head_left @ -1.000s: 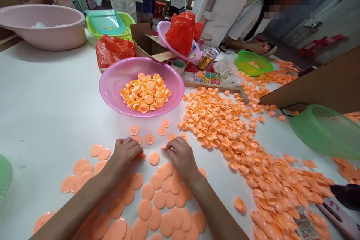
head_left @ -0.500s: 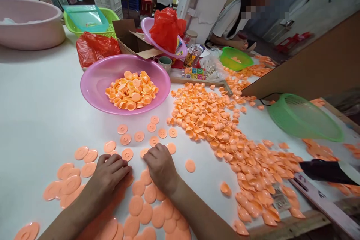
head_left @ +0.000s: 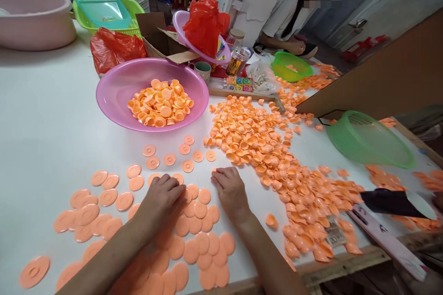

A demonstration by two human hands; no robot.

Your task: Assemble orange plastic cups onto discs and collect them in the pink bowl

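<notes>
At the left, a group of orange ringed discs (head_left: 87,215) lies on the white table (head_left: 41,124), outboard of the left forearm. The left hand (head_left: 165,200) is palm down with its fingers bent and partly closed over the discs beneath; whether it grips one cannot be determined. One ringed disc (head_left: 178,178) lies just beyond its fingertips. Farther out, a loose cluster of ringed discs separates the hands from the pink basin (head_left: 114,90), which contains orange cups (head_left: 166,110).

Between the forearms, plain-faced discs (head_left: 202,242) lie flat and overlapping, on the wearer's side of the fingertips. The right hand (head_left: 231,193) has its fingers drawn together. An edge disc (head_left: 214,170) shows at its fingertips, forward and left of the palm; the right hand is the nearer. Contact is apparent; a firm pinch cannot be confirmed. The disc is round, with no long axis. To the right, beyond a gap, is the cup pile (head_left: 249,143).
</notes>
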